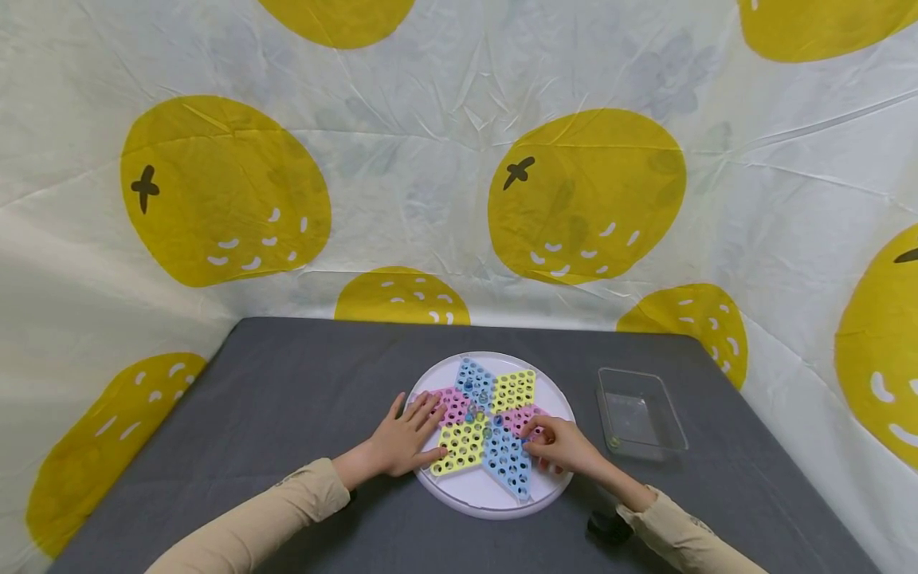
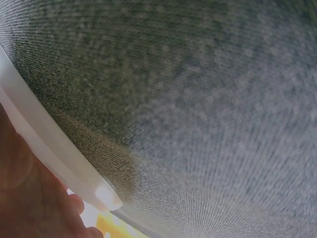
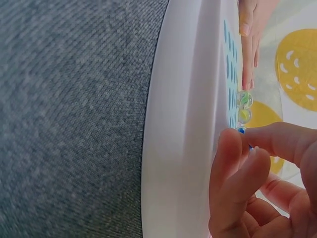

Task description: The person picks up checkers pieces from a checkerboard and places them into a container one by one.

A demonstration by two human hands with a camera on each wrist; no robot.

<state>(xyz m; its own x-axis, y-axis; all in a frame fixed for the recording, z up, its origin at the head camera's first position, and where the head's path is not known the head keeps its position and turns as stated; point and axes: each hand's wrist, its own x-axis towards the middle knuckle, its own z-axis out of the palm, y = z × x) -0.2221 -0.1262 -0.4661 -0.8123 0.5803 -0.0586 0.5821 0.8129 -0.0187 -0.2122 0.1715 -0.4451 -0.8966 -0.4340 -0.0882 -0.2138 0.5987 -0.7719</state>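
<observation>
A round white Chinese checkers board (image 1: 469,504) lies on the table, its star split into blue, yellow and pink sections full of holes. Clear glass marbles (image 3: 244,100) with coloured cores sit around the star's middle and on the far blue section. My left hand (image 1: 407,440) lies with fingers spread over the board's left edge, fingertips on the pink and yellow sections. Over the right side, my right hand (image 1: 566,446) pinches a blue marble (image 3: 241,130) between thumb and forefinger, beside the near blue section. The fingers hide most of that marble.
Right of the board stands a clear plastic box (image 1: 641,414), with a greenish marble (image 1: 613,442) in its near left corner. A dark grey cloth (image 1: 301,383) covers the table. Behind it hangs a white curtain (image 1: 409,183) printed with yellow fruit.
</observation>
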